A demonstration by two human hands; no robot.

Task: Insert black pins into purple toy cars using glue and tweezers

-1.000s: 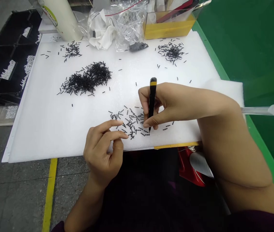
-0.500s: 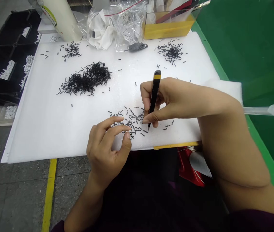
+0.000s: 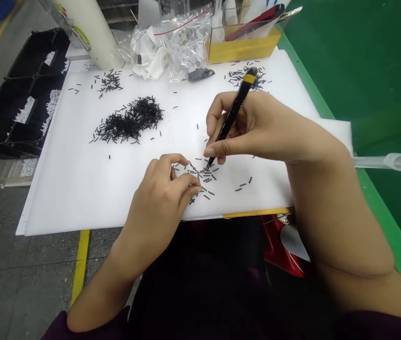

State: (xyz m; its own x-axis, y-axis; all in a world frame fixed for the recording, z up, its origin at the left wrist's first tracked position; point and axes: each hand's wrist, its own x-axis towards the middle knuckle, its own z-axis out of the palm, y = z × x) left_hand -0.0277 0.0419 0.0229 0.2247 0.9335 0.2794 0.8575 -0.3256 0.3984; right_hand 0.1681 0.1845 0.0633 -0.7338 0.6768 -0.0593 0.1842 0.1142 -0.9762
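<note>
R hand (image 3: 245,122): fingers clamped on slim black tool (image 3: 233,112) w/ yellow band, tweezer-like, tilted, tip down-left of the fingers amid loose black pcs (image 3: 206,180) on white foam sheet (image 3: 66,189). Can't tell if tip grips a pc.

L hand (image 3: 161,191): thumb & one finger close tog. at tips, at left side of same pcs, covering some; can't tell if a pc's btwn. A few pcs lie apart, below R fingers & well right of L fingers.

Big black pile (image 3: 129,120) is beyond L fingers, to left; smaller pile (image 3: 111,81) farther past it. Third pile (image 3: 258,83), partly hidden by tool's upper end, is beyond R fingers. Farthest from both sets of fingers: clear bag (image 3: 191,49) & yellow box (image 3: 245,49).
</note>
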